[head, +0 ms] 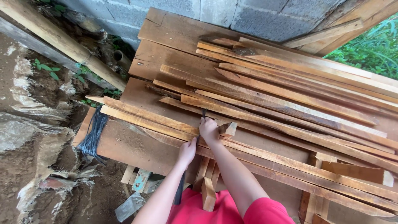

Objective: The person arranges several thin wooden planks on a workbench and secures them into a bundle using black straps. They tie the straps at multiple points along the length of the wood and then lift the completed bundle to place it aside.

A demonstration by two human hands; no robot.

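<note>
Wood slat (166, 121) near table edge (124, 155), both hands' fingers (206, 126) clamped on it, planks (290, 95) crowding right

Hands: two, a left hand (187, 152) and a right hand (208, 129), both on the wood stack.
Dark straps: one strap (200, 124), thin, running under the hands.
Black fibre bundles: one bundle (94, 133), at the stack's left end.
Wooden slats (290, 97): more than a dozen long strips; exact count cannot be told.
Small wood offcuts: one block (228, 128) beside the right hand.
Round poles: one pole (62, 43), upper left.
</note>
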